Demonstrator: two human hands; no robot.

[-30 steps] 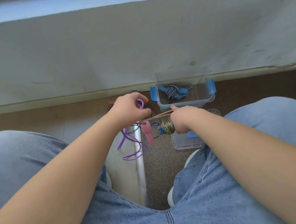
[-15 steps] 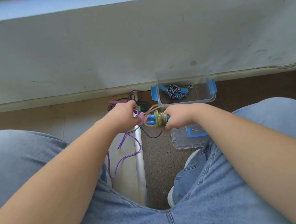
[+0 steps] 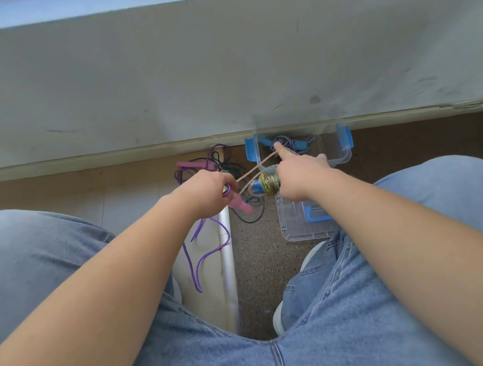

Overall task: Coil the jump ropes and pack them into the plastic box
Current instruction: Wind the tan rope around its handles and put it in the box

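Now the tan cord [image 3: 258, 167] has been drawn taut again from the wound bundle [image 3: 269, 183], so coiling is unfinished. The bundle is clasped in the right hand [image 3: 298, 174]; the pink handle [image 3: 239, 205] is enclosed by the left hand [image 3: 208, 192].

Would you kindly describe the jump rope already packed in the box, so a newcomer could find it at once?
Start at the grey wall's base, where a clear plastic box with blue latches stands on the floor. Inside lies a coiled navy-and-white striped rope with blue handles; the other ropes are purple or tan-green, and outside the box.
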